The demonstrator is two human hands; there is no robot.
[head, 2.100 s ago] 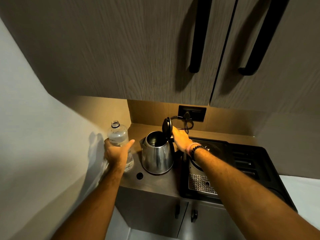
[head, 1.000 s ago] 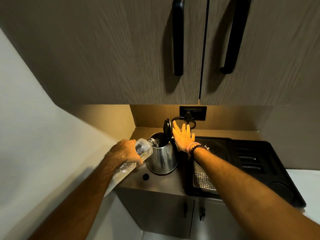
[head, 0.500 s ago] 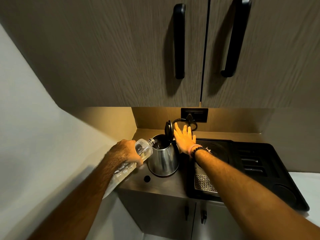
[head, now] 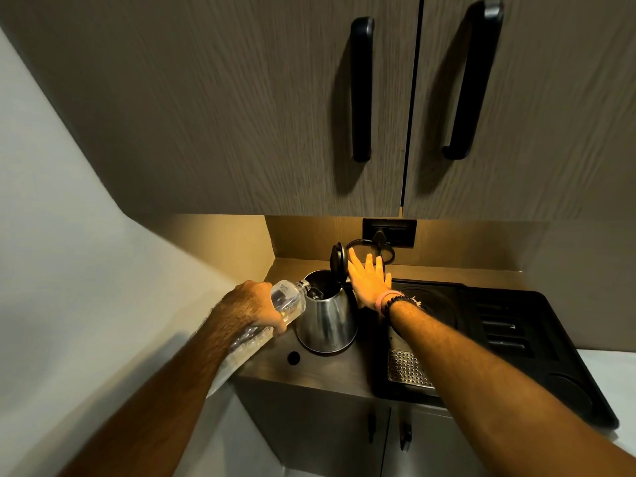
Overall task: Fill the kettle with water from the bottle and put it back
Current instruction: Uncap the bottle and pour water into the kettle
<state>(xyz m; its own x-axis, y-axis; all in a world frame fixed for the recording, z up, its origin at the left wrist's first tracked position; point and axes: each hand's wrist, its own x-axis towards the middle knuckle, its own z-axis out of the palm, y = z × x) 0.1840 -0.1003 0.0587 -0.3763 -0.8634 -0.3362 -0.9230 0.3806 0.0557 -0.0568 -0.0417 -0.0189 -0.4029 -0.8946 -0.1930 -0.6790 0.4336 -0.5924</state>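
A steel kettle (head: 327,321) stands on the brown counter (head: 330,370), its black lid (head: 338,261) flipped upright. My left hand (head: 251,306) grips a clear plastic water bottle (head: 287,301) tipped nearly flat, its uncapped mouth over the kettle's open rim. The bottle's lower half is hidden behind my left forearm. My right hand (head: 370,282) is spread flat just right of the lid, fingers apart, holding nothing; whether it touches the lid I cannot tell.
A black tray (head: 516,339) with a metal drip grid (head: 407,370) fills the counter to the right. A wall socket (head: 389,232) with a coiled black cord sits behind the kettle. Wall cabinets (head: 275,115) with black handles hang above. A white wall (head: 69,270) closes the left side.
Two seconds ago the bottle stood upright in my left hand; it is now tipped into the kettle. My right hand has come off the lid and opened flat beside it.
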